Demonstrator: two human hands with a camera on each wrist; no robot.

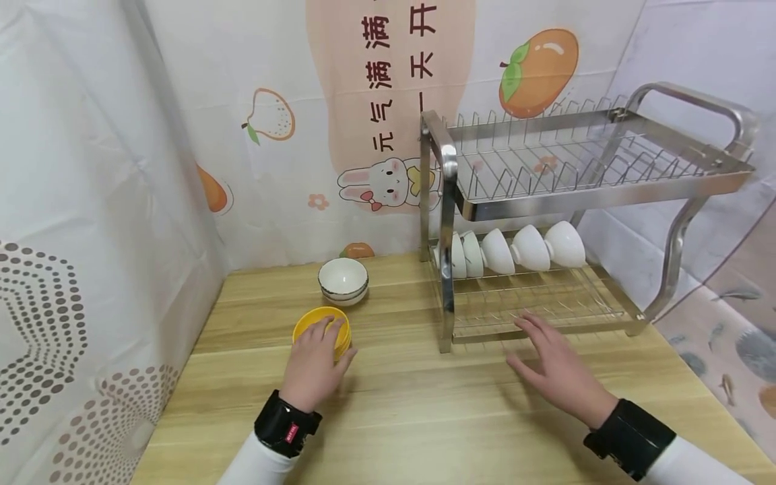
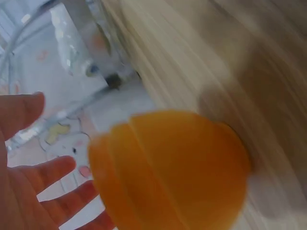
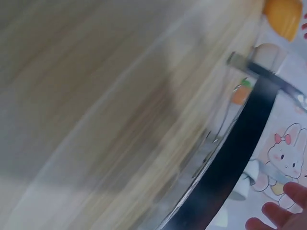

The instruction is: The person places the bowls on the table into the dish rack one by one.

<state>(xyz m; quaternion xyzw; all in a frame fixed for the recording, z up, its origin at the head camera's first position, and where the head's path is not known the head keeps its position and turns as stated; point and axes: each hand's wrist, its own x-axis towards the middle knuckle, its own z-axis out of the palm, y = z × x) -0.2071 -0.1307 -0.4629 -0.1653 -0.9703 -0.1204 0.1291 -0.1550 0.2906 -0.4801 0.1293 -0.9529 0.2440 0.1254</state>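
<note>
Stacked yellow bowls (image 1: 320, 315) stand on the wooden table at the left; in the left wrist view the yellow bowls (image 2: 177, 167) look nested, with layered rims. Over their near side hovers my left hand (image 1: 314, 364), fingers spread and thumb apart; contact cannot be told from the head view, while the left wrist view has the fingers beside the rims, not curled round them. My right hand (image 1: 558, 370) is held above the table before the dish rack (image 1: 545, 330), its fingers loosely extended and holding nothing. Just behind the yellow bowls sit stacked white bowls (image 1: 343, 277) with dark rims.
Several white bowls (image 1: 529, 248) lean on their sides along the rack's lower tier. The upper wire tier (image 1: 558, 162) overhangs them, with a curved metal leg (image 1: 673, 249) at the right. A patterned curtain (image 1: 242, 202) closes off the back and left side.
</note>
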